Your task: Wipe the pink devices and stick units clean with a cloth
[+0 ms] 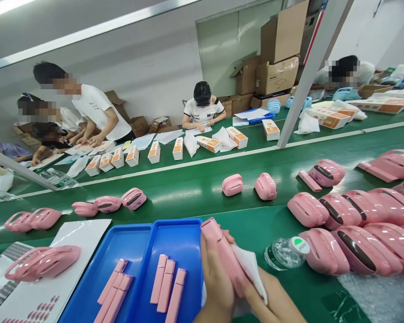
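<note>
My left hand [215, 280] grips a long pink plastic bar [222, 251] near the bottom centre, fingers wrapped round its lower part. My right hand [272, 300] is closed on a white cloth [251, 269] pressed against that bar. Just left of my hands stand two blue trays [185, 233], each holding three pink bars [168, 282] lying side by side.
Pink device housings [357, 242] crowd the right side, with a clear water bottle [284, 252] lying in front of them. More pink housings [232, 185] lie on the green belt. Other people pack orange-white boxes [154, 151] across the line. Cardboard cartons [279, 54] stack behind.
</note>
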`<move>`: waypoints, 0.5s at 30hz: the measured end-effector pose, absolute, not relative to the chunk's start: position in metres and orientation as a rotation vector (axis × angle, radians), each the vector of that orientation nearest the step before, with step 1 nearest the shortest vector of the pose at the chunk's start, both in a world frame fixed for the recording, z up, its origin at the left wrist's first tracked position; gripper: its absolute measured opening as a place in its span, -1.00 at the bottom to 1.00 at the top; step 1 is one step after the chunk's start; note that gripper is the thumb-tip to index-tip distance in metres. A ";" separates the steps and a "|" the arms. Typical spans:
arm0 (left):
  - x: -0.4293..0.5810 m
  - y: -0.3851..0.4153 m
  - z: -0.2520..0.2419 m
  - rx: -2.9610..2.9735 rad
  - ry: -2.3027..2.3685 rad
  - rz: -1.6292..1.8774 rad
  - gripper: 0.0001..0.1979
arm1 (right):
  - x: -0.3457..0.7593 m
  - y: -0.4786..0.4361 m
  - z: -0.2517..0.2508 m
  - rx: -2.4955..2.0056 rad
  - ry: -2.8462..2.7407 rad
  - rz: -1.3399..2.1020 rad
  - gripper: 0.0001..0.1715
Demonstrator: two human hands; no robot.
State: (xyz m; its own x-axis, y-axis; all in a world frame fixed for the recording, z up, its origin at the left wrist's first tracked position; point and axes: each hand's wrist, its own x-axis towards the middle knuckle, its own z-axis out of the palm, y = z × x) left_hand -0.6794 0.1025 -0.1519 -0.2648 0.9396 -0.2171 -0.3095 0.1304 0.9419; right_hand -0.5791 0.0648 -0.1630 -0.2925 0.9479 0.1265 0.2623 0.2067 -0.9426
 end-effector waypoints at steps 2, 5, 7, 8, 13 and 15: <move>-0.668 0.112 -0.152 0.901 1.268 1.372 -0.56 | -0.561 0.087 -0.142 -1.146 -1.789 1.124 -0.48; -0.652 0.146 -0.152 1.238 1.233 1.164 -0.49 | -0.520 0.126 -0.112 -1.241 -1.803 1.041 -0.51; -0.644 0.183 -0.159 1.455 1.257 1.028 -0.53 | -0.487 0.158 -0.103 -1.434 -1.705 0.965 -0.50; -0.641 0.203 -0.165 1.532 1.290 0.974 -0.58 | -0.471 0.176 -0.105 -1.563 -1.635 0.925 -0.52; -0.624 0.301 -0.211 1.758 1.549 0.722 -0.47 | -0.422 0.261 -0.171 -1.872 -1.396 1.063 -0.71; -0.617 0.331 -0.226 1.832 1.639 0.608 -0.47 | -0.424 0.283 -0.214 -1.941 -1.242 1.223 -0.74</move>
State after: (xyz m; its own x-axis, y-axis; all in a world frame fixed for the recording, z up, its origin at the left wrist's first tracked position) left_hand -0.6169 0.3307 -0.2261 0.1325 0.9897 -0.0543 0.7147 -0.0574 0.6971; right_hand -0.4245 0.2832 -0.2135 0.1690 0.8974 -0.4075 0.4216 -0.4396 -0.7931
